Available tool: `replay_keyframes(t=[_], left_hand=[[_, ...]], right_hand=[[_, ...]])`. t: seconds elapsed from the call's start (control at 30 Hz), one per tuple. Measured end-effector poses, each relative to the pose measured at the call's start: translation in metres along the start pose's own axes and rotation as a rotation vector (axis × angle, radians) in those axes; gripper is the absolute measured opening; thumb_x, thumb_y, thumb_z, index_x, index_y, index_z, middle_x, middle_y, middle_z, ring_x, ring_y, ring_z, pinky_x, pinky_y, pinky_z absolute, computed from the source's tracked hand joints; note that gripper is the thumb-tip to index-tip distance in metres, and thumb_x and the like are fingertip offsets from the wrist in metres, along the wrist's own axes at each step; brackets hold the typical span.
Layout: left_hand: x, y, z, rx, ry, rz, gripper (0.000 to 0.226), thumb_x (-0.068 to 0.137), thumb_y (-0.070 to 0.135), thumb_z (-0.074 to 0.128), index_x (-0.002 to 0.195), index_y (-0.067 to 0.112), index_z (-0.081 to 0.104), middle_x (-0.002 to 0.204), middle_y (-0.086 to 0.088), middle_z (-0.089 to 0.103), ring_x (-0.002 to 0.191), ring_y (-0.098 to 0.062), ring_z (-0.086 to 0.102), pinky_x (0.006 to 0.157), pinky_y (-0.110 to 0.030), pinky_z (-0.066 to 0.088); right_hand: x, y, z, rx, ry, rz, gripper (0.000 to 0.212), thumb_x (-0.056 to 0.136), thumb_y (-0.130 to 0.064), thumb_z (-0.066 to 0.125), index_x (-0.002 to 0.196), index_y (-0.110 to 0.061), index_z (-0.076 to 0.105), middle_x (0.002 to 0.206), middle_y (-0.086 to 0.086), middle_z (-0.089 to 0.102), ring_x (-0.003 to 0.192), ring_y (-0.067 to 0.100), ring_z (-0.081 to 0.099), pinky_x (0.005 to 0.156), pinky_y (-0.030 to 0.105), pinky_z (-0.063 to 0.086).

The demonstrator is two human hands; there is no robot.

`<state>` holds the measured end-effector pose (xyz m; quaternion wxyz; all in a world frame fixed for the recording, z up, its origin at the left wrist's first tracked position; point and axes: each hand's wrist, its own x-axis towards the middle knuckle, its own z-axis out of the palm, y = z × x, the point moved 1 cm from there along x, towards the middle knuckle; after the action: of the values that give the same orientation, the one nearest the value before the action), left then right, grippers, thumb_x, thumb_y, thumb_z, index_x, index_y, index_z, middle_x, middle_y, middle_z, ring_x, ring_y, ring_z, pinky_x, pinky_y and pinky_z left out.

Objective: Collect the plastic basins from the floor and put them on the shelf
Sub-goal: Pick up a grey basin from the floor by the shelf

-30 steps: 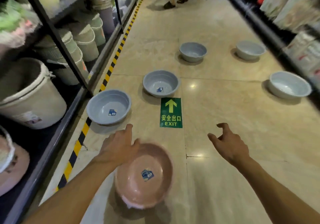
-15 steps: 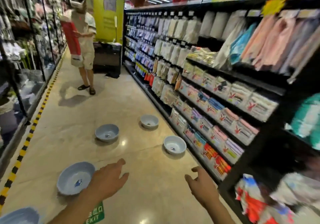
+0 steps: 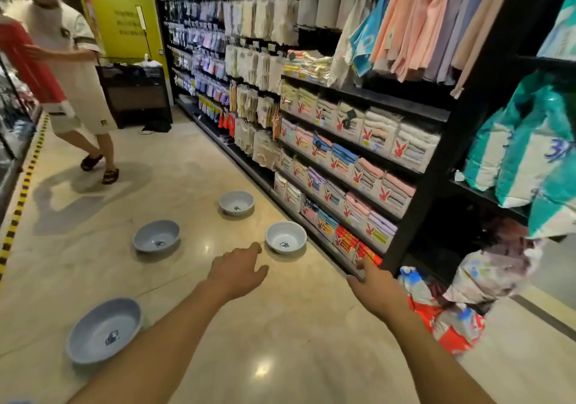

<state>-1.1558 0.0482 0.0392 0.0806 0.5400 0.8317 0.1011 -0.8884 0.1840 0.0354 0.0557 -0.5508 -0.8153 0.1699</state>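
Several plastic basins lie on the beige tiled floor. A blue-grey basin is nearest, at the lower left. Another blue-grey basin sits further along the aisle. A white basin lies close to the right-hand shelf, and a pale grey basin is beyond it. My left hand reaches forward, empty with fingers apart, just short of the white basin. Empty too, my right hand is held out with loose fingers near the shelf's bottom edge.
A tall black shelf of packed towels and hanging cloths runs along the right. Bagged goods bulge out at its near end. A person in sandals walks in the aisle ahead. A yellow-black floor strip edges the left shelving.
My view has swung up and to the right, from the pink basin and left shelf to the right-hand shelf. The pink basin is out of sight. Both hands stay outstretched and empty.
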Motion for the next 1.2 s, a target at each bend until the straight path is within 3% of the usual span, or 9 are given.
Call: replay_keyframes(t=[0.17, 0.3, 0.47, 0.67, 0.87, 1.07, 1.2], left_hand=[[0.057, 0.011, 0.022, -0.023, -0.012, 0.001, 0.047, 0.091, 0.056, 0.047, 0.128, 0.027, 0.05, 0.118, -0.001, 0.067, 0.108, -0.029, 0.063, 0.088, -0.039, 0.048], [0.121, 0.001, 0.044, -0.046, -0.031, -0.007, 0.047, 0.09, 0.056, 0.048, 0.129, 0.03, 0.05, 0.121, 0.002, 0.066, 0.111, -0.027, 0.061, 0.085, -0.038, 0.045], [0.213, -0.016, 0.051, -0.064, -0.044, 0.026, 0.044, 0.09, 0.053, 0.048, 0.127, 0.029, 0.049, 0.119, 0.001, 0.067, 0.107, -0.027, 0.064, 0.083, -0.038, 0.048], [0.32, -0.039, 0.042, -0.071, -0.033, 0.016, 0.042, 0.092, 0.05, 0.044, 0.127, 0.027, 0.05, 0.116, 0.0, 0.068, 0.102, -0.029, 0.065, 0.08, -0.039, 0.047], [0.411, -0.05, 0.051, -0.05, -0.08, -0.016, 0.04, 0.091, 0.048, 0.045, 0.126, 0.029, 0.05, 0.116, 0.001, 0.068, 0.103, -0.029, 0.064, 0.079, -0.037, 0.044], [0.519, -0.06, 0.066, -0.004, -0.13, -0.073, 0.042, 0.092, 0.048, 0.045, 0.129, 0.027, 0.05, 0.116, -0.002, 0.068, 0.104, -0.03, 0.064, 0.084, -0.039, 0.05], [0.593, -0.057, 0.066, -0.021, -0.166, -0.125, 0.046, 0.089, 0.051, 0.047, 0.127, 0.026, 0.052, 0.116, -0.003, 0.068, 0.104, -0.03, 0.064, 0.089, -0.042, 0.052]], right_hand=[[0.046, 0.015, 0.004, 0.011, 0.004, 0.019, 0.05, 0.093, -0.056, 0.048, 0.134, -0.027, 0.048, 0.121, 0.003, 0.066, 0.1, 0.023, 0.062, 0.083, 0.039, 0.053], [0.102, 0.012, 0.014, -0.029, 0.004, 0.051, 0.045, 0.093, -0.056, 0.047, 0.127, -0.027, 0.05, 0.102, -0.002, 0.06, 0.083, 0.015, 0.051, 0.077, 0.038, 0.05], [0.181, -0.006, 0.014, -0.044, -0.039, 0.094, 0.04, 0.091, -0.056, 0.045, 0.12, -0.029, 0.048, 0.112, 0.0, 0.067, 0.089, 0.02, 0.058, 0.085, 0.044, 0.052], [0.282, -0.026, 0.011, -0.09, -0.049, 0.119, 0.039, 0.088, -0.062, 0.043, 0.109, -0.03, 0.049, 0.097, -0.005, 0.067, 0.087, 0.02, 0.065, 0.079, 0.045, 0.057], [0.381, -0.024, 0.023, -0.081, -0.085, 0.112, 0.041, 0.09, -0.059, 0.043, 0.116, -0.029, 0.052, 0.102, -0.005, 0.066, 0.092, 0.019, 0.064, 0.077, 0.038, 0.053], [0.515, -0.024, 0.035, -0.037, -0.157, 0.06, 0.04, 0.088, -0.058, 0.045, 0.111, -0.027, 0.053, 0.099, 0.002, 0.068, 0.087, 0.026, 0.065, 0.082, 0.045, 0.055], [0.599, -0.025, 0.04, -0.035, -0.19, 0.035, 0.043, 0.092, -0.053, 0.047, 0.123, -0.023, 0.052, 0.107, 0.007, 0.07, 0.092, 0.029, 0.066, 0.082, 0.047, 0.057]])
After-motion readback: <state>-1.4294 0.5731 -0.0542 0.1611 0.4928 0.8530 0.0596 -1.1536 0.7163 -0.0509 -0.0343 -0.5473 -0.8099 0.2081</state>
